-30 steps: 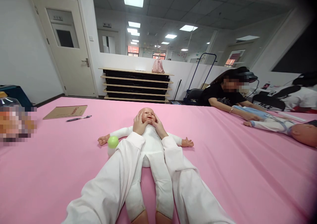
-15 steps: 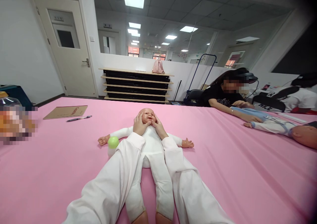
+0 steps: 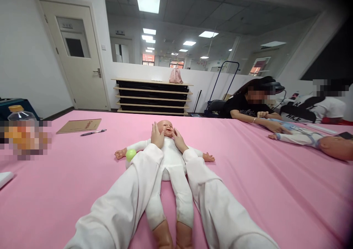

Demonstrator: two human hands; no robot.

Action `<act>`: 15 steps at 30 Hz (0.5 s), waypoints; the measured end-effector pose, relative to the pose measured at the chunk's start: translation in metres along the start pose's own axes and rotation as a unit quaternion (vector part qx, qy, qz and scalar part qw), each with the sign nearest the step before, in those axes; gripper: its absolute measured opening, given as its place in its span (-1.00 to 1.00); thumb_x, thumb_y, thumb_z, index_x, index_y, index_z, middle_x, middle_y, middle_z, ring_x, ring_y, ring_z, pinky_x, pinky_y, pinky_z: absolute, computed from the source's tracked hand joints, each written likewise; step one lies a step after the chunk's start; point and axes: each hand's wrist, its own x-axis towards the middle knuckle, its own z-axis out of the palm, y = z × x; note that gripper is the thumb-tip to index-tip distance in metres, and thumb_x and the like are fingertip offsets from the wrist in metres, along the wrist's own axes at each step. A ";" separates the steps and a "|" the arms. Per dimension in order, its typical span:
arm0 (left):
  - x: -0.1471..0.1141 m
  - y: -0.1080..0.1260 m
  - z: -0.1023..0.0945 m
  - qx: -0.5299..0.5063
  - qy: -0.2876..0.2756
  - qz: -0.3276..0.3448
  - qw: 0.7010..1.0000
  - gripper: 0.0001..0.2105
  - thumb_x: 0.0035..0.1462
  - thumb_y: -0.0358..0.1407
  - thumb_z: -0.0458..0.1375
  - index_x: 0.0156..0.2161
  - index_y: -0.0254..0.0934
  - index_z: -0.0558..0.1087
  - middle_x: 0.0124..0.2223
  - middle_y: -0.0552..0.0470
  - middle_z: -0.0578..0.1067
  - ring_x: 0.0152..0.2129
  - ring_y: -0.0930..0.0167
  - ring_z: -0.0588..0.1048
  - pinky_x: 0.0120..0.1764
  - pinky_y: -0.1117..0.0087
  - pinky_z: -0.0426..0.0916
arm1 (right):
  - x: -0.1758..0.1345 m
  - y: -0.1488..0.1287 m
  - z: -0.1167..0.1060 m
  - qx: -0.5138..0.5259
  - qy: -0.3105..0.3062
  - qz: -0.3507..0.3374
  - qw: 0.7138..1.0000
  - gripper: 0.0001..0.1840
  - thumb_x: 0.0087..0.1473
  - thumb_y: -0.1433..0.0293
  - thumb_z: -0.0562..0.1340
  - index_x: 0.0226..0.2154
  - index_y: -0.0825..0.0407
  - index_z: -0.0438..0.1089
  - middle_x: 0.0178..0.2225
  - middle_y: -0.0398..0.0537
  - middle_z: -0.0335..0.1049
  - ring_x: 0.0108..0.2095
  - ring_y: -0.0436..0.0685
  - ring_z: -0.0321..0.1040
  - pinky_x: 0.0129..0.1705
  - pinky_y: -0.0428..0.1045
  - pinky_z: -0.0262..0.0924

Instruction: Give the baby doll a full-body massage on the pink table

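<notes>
A baby doll (image 3: pixel 173 160) with a white cloth body lies on its back, its head away from me and its arms spread out. My left hand (image 3: pixel 157 136) rests along the left side of the doll's face, fingers stretched out. On the opposite cheek lies my right hand (image 3: pixel 179 140), its fingers also extended, with the tips near the mouth. Both hands touch the face without gripping it. Beside my left sleeve, close to the doll's hand, is a small container with a round green top (image 3: pixel 131 155); the sleeve partly hides it.
A pink cloth (image 3: pixel 242 190) covers the table. To the left are a bottle (image 3: pixel 23 131), a brown notebook (image 3: pixel 79 125) and a pen (image 3: pixel 93 132). At right a person in black (image 3: pixel 245 107) handles another doll (image 3: pixel 306 139). Shelves (image 3: pixel 153 94) stand beyond the table.
Both hands have slid slightly outward and down the doll's cheeks, with the fingers straighter. The view has shifted a little, showing more of the bottle and a white object at the left edge.
</notes>
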 end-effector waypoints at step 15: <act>-0.151 -0.048 -0.141 0.236 0.183 0.331 0.895 -0.53 0.01 -0.37 0.00 0.08 -0.34 0.13 0.12 -0.26 0.17 0.12 0.17 0.08 0.09 0.07 0.02 | -0.186 -0.109 0.054 0.397 -0.316 0.236 0.829 -0.71 -0.01 0.35 0.15 -0.18 0.10 0.29 -0.09 0.05 0.33 -0.02 0.06 0.24 0.10 0.00 -0.04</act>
